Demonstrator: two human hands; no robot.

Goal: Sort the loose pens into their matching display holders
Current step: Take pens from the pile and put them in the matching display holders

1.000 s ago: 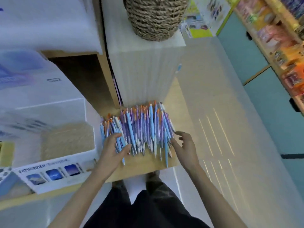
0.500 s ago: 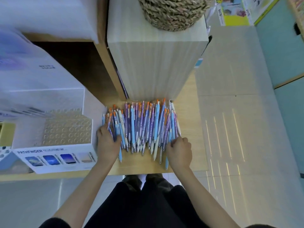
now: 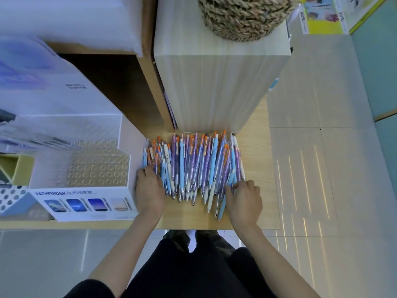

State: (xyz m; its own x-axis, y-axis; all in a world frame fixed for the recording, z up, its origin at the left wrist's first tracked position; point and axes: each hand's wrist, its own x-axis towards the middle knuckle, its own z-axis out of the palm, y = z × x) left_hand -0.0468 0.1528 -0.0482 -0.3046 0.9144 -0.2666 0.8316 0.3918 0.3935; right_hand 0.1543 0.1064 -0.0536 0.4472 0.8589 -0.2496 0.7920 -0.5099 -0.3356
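A heap of loose pens [image 3: 193, 166] in light blue, purple and white with orange caps lies on the wooden shelf [image 3: 189, 216], tips pointing toward me. My left hand [image 3: 149, 190] sits at the heap's left edge, its fingers curled over the leftmost pens. At the heap's lower right edge my right hand [image 3: 243, 198] has its fingers curled and its thumb against the outer pens. To the left stands a white PATHFINDER display holder [image 3: 96, 171] with rows of round holes, no pens visible in them.
A tall pale wooden block [image 3: 219, 89] topped by a woven basket [image 3: 242, 16] stands right behind the pens. Further display boxes [image 3: 15, 198] crowd the shelf's left. The shelf's right edge drops to a tiled floor [image 3: 311, 168].
Both hands have closed in on the sides of the pile and curled onto the outer pens. The camera has shifted to look more steeply down.
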